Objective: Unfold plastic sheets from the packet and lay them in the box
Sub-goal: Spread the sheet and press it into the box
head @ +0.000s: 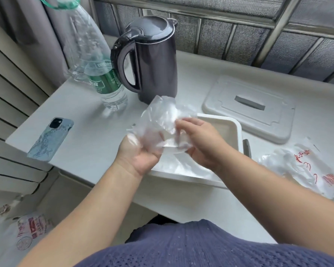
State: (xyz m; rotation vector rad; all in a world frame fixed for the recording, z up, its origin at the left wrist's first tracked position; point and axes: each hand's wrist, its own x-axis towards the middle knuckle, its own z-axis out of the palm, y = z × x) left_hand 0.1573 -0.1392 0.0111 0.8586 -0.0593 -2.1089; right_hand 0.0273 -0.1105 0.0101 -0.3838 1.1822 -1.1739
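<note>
Plastic sheet (158, 122) hangs crumpled between my two hands at the centre of the frame. My left hand (141, 157) grips its lower edge with curled fingers and my right hand (201, 143) pinches the other side, so I can pull the layers apart. I hold it just above the white box (239, 130), where it must lie. The lid (249, 108) rests behind the box and the packet (307, 168) lies at the right edge.
</note>
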